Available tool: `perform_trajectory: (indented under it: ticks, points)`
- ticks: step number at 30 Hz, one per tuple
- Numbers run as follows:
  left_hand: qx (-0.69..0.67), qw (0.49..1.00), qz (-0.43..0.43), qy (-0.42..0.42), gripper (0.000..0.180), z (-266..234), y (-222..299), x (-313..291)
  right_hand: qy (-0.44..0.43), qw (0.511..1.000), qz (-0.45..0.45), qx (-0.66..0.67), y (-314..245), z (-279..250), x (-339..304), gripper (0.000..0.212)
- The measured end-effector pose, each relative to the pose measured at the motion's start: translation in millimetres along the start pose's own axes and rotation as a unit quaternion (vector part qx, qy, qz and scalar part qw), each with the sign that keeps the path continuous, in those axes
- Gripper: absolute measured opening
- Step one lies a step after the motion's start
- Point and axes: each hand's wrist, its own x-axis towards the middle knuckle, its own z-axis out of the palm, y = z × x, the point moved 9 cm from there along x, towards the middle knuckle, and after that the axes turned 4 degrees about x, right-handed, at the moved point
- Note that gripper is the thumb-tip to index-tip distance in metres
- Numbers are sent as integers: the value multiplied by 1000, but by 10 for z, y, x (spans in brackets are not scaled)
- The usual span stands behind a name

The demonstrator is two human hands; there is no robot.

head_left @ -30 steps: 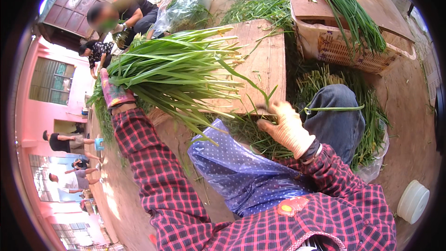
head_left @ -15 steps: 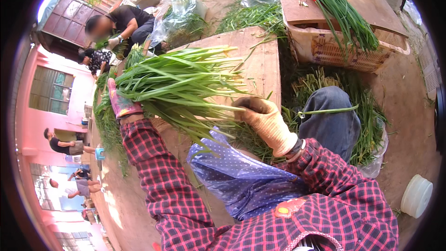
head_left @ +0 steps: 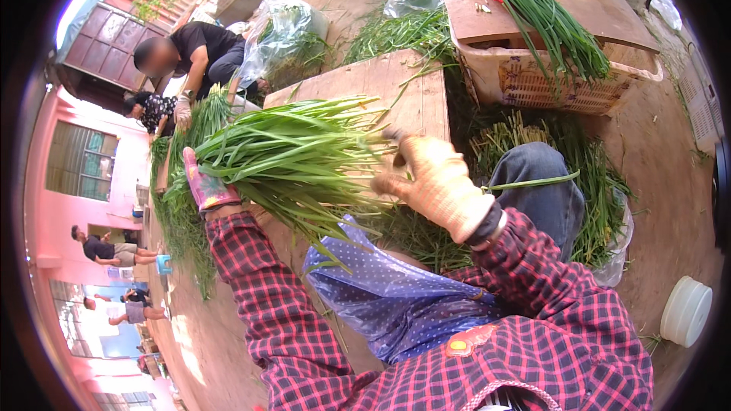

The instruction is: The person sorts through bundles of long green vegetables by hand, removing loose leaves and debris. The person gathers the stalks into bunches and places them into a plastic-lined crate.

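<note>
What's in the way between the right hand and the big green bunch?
Nothing that I can see. The right hand is right beside the pale stem ends of the green bunch, which the left hand holds. Blur hides whether they touch.

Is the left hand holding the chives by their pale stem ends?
No, the left hand holds the chives by the leaves; the pale stem ends point rightward.

A passage for the right hand [head_left: 442, 186] lies over the wooden board [head_left: 422, 103], between the chive bundle [head_left: 297, 148] and the plastic crate [head_left: 560, 84]. The bundle blocks the direct route to the left hand [head_left: 209, 184]. On the right, the raised knee [head_left: 542, 209], crossed by 1 loose stalk [head_left: 537, 182], obstructs low sideways travel.
</note>
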Motion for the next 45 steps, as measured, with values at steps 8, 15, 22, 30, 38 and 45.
perform_trajectory:
  ticks: [8, 15, 22, 30, 38, 45]
  points:
    - [-76, 996, 13, -45, 50, -484, 196, 142, 11, 994, -12, 104, 599, 61, -594, 19]
    - [-64, 992, 18, -103, 52, -367, 90, 137, 70, 995, -54, 41, 45, 40, -195, 65]
    - [-114, 980, -77, -141, 55, -252, 16, 13, -42, 987, -59, 145, 343, 321, -537, 11]
    - [-116, 983, -73, -123, 55, -379, -55, -17, -292, 940, 63, -163, 1026, 637, -1114, 30]
    - [-141, 965, -105, -196, 60, -130, 51, -75, -4, 998, -25, 60, 358, 29, -77, 58]
    - [-147, 953, -127, -231, 61, 33, 83, -227, -157, 831, 106, 522, 290, 481, 112, 35]
